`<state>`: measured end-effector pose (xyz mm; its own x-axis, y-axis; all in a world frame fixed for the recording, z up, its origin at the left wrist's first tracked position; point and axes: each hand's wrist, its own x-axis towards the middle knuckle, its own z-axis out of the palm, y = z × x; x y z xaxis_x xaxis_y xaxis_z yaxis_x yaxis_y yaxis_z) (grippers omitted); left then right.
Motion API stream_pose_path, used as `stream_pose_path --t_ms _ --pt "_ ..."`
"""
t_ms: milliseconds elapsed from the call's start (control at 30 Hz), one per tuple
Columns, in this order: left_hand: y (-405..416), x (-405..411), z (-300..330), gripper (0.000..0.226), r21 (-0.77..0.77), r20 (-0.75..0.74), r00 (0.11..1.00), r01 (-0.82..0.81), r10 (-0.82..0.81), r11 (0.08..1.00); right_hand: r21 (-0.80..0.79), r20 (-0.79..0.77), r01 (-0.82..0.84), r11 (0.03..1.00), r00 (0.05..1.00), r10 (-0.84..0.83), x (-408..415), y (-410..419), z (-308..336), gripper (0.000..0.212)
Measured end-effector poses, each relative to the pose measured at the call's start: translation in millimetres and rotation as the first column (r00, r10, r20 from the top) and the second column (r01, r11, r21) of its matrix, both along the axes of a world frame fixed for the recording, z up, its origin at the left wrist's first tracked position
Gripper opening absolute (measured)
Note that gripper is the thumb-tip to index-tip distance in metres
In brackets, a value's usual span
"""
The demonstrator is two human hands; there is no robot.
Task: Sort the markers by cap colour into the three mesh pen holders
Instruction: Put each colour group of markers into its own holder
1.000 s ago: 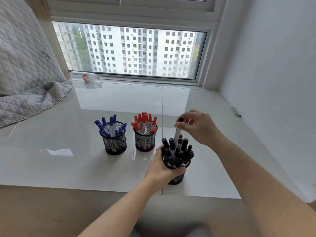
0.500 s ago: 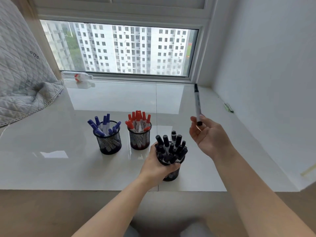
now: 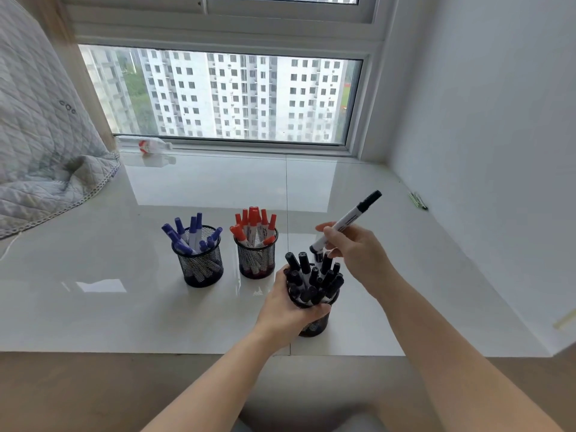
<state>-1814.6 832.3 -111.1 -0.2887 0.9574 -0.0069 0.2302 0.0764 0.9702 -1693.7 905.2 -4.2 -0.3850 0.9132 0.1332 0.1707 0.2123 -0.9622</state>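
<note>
Three black mesh holders stand on the white sill. The left holder (image 3: 201,269) contains blue-capped markers (image 3: 190,235). The middle holder (image 3: 257,260) contains red-capped markers (image 3: 254,224). The nearest holder (image 3: 314,325) is full of black-capped markers (image 3: 314,279); my left hand (image 3: 288,310) grips its side. My right hand (image 3: 355,254) holds a black-capped marker (image 3: 349,219) tilted, cap up to the right, its lower end just above the black-capped markers.
A quilted grey blanket (image 3: 40,151) drapes over the sill's left side. A small bottle (image 3: 146,145) lies by the window frame. A green object (image 3: 417,201) sits by the right wall. The sill's front edge (image 3: 187,353) runs below the holders.
My right hand, which held the marker upright and off to the right, has tipped it and brought its lower end down over the black holder. My left hand has kept its grip.
</note>
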Motion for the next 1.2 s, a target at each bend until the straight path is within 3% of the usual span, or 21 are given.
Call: stream_pose_path --t_ms 100,167,367,533,600,767,867,933,1033,1100,1200 --pt "-0.3 0.4 1.6 0.081 -0.001 0.004 1.0 0.007 -0.007 1.0 0.266 0.23 0.035 0.963 0.968 -0.099 -0.9 2.9 -5.2 0.014" --pt "0.0 0.3 1.9 0.08 -0.004 0.009 1.0 0.007 -0.007 1.0 0.302 0.275 0.013 0.953 0.956 -0.1 -1.3 4.2 -8.5 0.017" --pt "0.2 -0.2 0.2 0.081 -0.016 0.026 1.0 0.018 -0.017 1.0 0.298 0.183 0.075 0.952 0.974 -0.134 0.4 9.6 -11.2 0.02" --pt "1.6 -0.5 -3.2 0.08 -0.01 0.026 0.999 0.023 -0.022 1.0 0.376 0.261 0.034 0.926 0.955 -0.142 3.7 5.3 -7.9 0.057" --pt "2.3 -0.3 -3.0 0.081 -0.003 0.031 0.999 0.025 -0.025 1.0 0.409 0.272 0.019 0.912 0.952 -0.142 2.7 4.6 -7.1 0.062" --pt "-0.7 -3.0 0.2 0.086 0.009 0.044 0.996 0.075 -0.075 0.997 0.422 0.221 0.033 0.906 0.965 -0.138 3.8 4.7 -8.1 0.044" --pt "-4.1 -6.5 11.0 0.097 0.133 0.077 0.988 0.124 -0.135 0.983 0.429 0.187 0.063 0.901 0.97 -0.156 5.4 4.4 -10.2 0.039" --pt "2.3 -10.7 28.3 0.08 0.238 0.065 0.997 0.024 -0.041 0.971 0.429 0.186 0.081 0.9 0.967 -0.176 6.3 4.1 -11.9 0.037" --pt "21.1 -21.3 60.2 0.039 0.289 -0.149 0.986 -0.023 0.068 0.957 0.436 0.224 0.062 0.898 0.959 -0.175 7.8 1.2 -17.0 0.035" --pt "34.8 -26.1 76.2 0.033 0.193 -0.371 0.928 0.116 -0.037 0.974 0.437 0.242 0.056 0.898 0.954 -0.177 10.0 -0.7 -19.9 0.034" --pt "51.9 -27.2 91.1 0.029 -0.011 -0.619 0.758 0.256 -0.208 0.967 0.438 0.257 0.06 0.897 0.948 -0.188 13.8 -2.2 -23.1 0.031"
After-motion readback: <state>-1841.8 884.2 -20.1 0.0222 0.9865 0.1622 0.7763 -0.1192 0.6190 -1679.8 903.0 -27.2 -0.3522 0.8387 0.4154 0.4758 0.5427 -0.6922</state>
